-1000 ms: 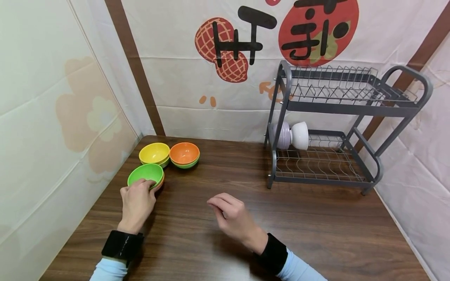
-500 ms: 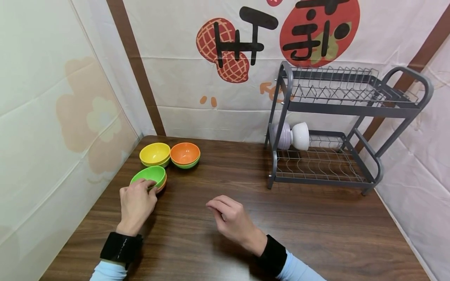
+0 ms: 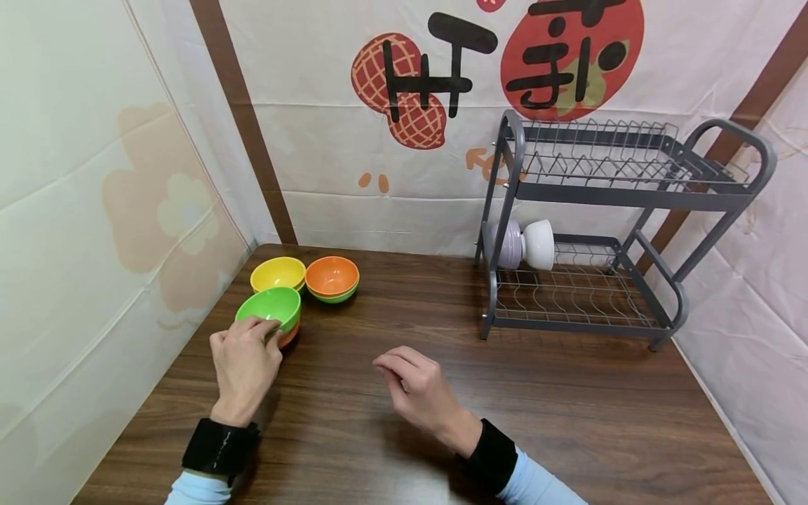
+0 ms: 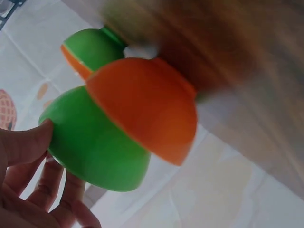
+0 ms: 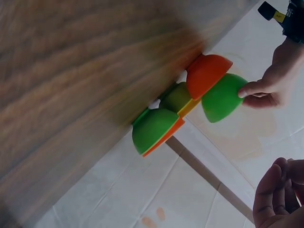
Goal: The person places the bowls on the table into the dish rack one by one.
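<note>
My left hand (image 3: 245,361) pinches the near rim of a green bowl (image 3: 278,303), thumb on one side and fingers on the other. The green bowl is tilted and raised partly out of an orange bowl (image 3: 290,337) on the table. In the left wrist view the green bowl (image 4: 95,142) sits partly inside the orange bowl (image 4: 147,107). My right hand (image 3: 419,389) hovers over the table with loosely curled fingers, holding nothing. Behind the green bowl, a yellow bowl (image 3: 278,273) rests in a green one. Beside it, another orange bowl (image 3: 331,273) is nested in a green bowl (image 3: 337,297).
A grey two-tier dish rack (image 3: 583,324) stands at the back right of the wooden table (image 3: 391,301). On its lower tier, a lilac bowl (image 3: 510,245) and a white bowl (image 3: 539,244) stand on edge at the left end. Printed cloth walls (image 3: 328,161) enclose the table.
My left hand has tilted the green bowl and lifted it a little, shifting it slightly right, so more of the orange bowl below is uncovered. The right hand has barely moved.
</note>
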Motion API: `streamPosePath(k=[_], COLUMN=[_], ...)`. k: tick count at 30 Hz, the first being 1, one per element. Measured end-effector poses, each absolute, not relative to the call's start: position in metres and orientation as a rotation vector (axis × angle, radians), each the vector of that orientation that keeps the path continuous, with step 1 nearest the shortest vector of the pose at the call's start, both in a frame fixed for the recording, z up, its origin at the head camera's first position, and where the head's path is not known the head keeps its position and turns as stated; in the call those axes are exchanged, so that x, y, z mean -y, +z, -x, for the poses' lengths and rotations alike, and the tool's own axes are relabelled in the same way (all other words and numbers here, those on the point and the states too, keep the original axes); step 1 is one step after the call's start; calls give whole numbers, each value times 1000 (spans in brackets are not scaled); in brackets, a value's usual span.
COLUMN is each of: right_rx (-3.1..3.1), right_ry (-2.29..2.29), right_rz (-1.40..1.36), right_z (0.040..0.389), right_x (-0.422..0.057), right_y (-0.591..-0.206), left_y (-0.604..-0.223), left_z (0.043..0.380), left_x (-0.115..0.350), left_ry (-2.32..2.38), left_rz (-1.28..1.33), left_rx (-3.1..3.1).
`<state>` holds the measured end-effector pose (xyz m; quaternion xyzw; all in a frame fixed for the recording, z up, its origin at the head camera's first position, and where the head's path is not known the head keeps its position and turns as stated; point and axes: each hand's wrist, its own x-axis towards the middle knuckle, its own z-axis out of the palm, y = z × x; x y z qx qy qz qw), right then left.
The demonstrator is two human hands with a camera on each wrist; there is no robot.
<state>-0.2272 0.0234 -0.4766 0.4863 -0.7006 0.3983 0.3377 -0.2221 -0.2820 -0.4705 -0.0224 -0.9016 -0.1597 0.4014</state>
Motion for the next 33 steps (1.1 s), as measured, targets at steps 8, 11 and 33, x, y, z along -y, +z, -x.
streamPosePath(k=[8,11,33], right_rx=[1788,1790,1878], right_ry=[1042,1042,948], right_rz=[-1207,-1178,-1077], right_z=[234,237,254], right_x=[-34,-39,-58], right_y=[-471,-467,-463], left_y=[-452,-445,-455], left_z=[222,222,232], left_x=[255,241,154], left_ry=[-414,-437,-469], left_rz=[183,238,584], left_rx=[2196,2184,2190])
